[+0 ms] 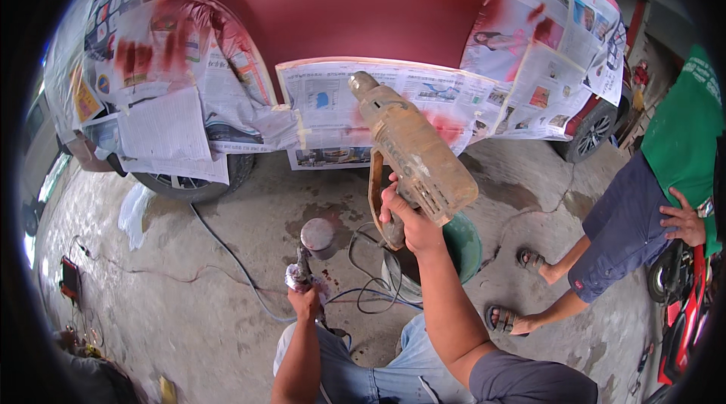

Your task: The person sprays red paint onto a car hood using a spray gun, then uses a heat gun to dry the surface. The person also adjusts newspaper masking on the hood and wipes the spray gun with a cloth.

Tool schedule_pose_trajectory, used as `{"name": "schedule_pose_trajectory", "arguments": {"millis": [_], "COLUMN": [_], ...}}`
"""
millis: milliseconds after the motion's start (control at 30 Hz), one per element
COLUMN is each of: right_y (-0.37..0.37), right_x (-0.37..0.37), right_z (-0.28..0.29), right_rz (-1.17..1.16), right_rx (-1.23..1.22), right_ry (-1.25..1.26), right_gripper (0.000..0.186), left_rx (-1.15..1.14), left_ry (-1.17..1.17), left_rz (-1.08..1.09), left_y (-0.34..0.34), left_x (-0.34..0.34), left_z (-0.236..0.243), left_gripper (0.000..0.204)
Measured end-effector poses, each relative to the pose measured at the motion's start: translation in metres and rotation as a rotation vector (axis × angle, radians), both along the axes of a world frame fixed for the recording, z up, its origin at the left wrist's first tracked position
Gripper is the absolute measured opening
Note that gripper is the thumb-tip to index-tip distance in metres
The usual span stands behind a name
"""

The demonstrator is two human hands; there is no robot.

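Underfoot, blotchy concrete floor [219, 321] beneath heat gun [418, 153] and car [363, 11].

The heat gun [420, 154] is tan, the panel [363, 11] deep red.

Right arm [451, 313] stretched forward, right grip [414, 224] curled, left grip [305, 302] lower, also curled

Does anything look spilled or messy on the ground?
Yes. Dark red spots dot the concrete floor near the spray gun in the left hand, looking like dripped paint. A pale white patch by the wheel stands out against the grey too, but I can't tell what it is.
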State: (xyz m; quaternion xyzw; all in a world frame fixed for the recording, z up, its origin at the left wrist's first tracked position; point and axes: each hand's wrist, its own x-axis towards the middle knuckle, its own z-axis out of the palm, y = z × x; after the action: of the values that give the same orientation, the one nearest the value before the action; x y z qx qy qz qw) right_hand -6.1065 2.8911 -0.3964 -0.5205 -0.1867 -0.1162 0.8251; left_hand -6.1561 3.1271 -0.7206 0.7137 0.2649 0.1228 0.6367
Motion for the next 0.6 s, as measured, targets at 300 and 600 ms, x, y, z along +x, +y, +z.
{"name": "schedule_pose_trajectory", "arguments": {"millis": [300, 600], "right_y": [-0.029, -0.05], "right_x": [0.011, 0.01], "right_z": [0.01, 0.018], "right_rz": [-0.265, -0.469], "right_rx": [0.208, 0.268], "right_ry": [-0.091, -0.103], "right_gripper": [0.029, 0.024], "left_rx": [-0.055, -0.069], "left_ry": [-0.175, -0.168], "left_rz": [0.002, -0.006], "left_y": [0.006, -0.006], "left_x": [0.006, 0.011], "left_z": [-0.009, -0.008], "left_gripper": [0.035, 0.026]}}
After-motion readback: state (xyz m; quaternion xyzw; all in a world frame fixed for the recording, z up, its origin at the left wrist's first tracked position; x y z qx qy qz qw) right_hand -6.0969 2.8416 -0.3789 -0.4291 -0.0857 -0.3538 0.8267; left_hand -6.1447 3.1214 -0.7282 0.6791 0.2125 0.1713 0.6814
